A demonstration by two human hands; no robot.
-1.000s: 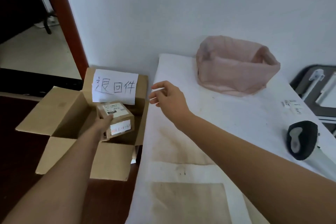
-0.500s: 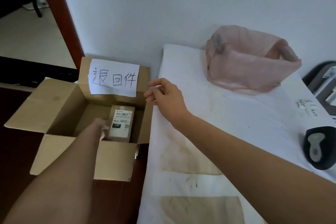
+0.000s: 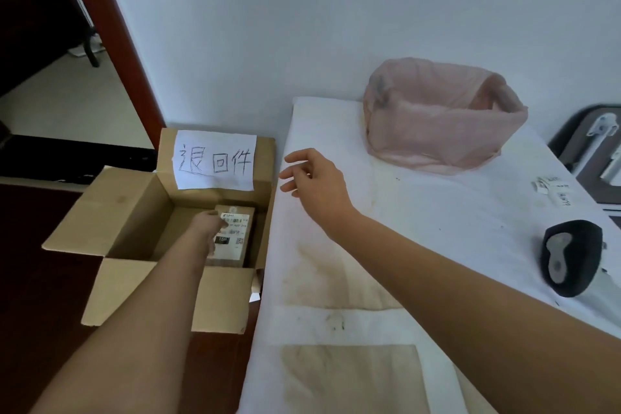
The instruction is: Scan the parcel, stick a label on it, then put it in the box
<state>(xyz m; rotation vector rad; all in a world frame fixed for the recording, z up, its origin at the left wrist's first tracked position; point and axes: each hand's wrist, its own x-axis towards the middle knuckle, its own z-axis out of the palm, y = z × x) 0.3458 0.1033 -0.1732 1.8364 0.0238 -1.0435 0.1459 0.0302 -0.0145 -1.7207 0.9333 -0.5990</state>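
1. The parcel (image 3: 232,235), a small brown carton with a white printed label on its top face, lies flat on the floor of the open cardboard box (image 3: 134,212), toward the box's right wall.
2. The left hand (image 3: 205,224) reaches down into the box and rests on the parcel's left edge; whether its fingers clasp the parcel or only touch it cannot be told.
3. The box stands on the dark floor just beside the worktop's left edge, all four flaps folded outward; a white paper sign (image 3: 215,161) with handwritten characters is stuck on the rear flap.
4. The right hand (image 3: 316,178) hovers empty above the left edge of the worktop (image 3: 420,239), fingers loosely spread and slightly curled.
5. On the white-covered, stained worktop, a pink plastic bag (image 3: 443,118) sits open at the back near the wall.
6. A black handheld scanner (image 3: 571,257) lies at the right edge, with small paper labels (image 3: 554,190) behind it.
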